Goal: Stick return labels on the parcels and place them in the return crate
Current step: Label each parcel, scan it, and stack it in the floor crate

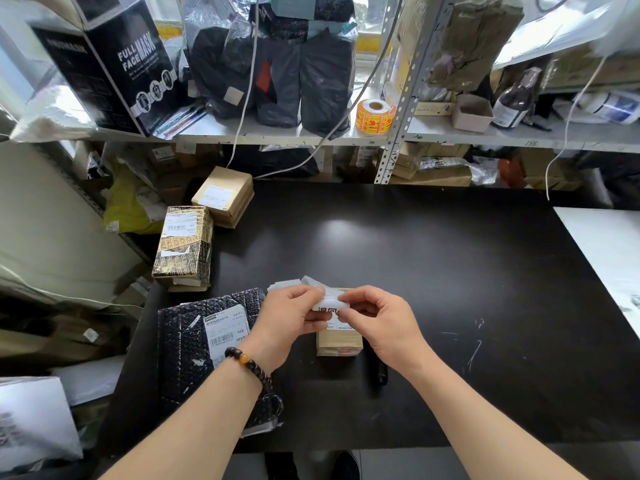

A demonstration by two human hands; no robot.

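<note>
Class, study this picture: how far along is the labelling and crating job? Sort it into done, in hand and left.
Done: nothing plainly; no return crate is in view. In hand: the left hand and right hand pinch a white label above the small brown box. Left: sticking it, then the black bubble-wrap parcel, patterned box and tan box, all on the table.

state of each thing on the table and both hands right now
label: pinched between both hands, above the table
left hand: pinches the label
right hand: pinches the label
small brown parcel: flat on the table, under the hands
black bubble-wrap parcel: flat, untouched
patterned parcel: flat, untouched
</note>
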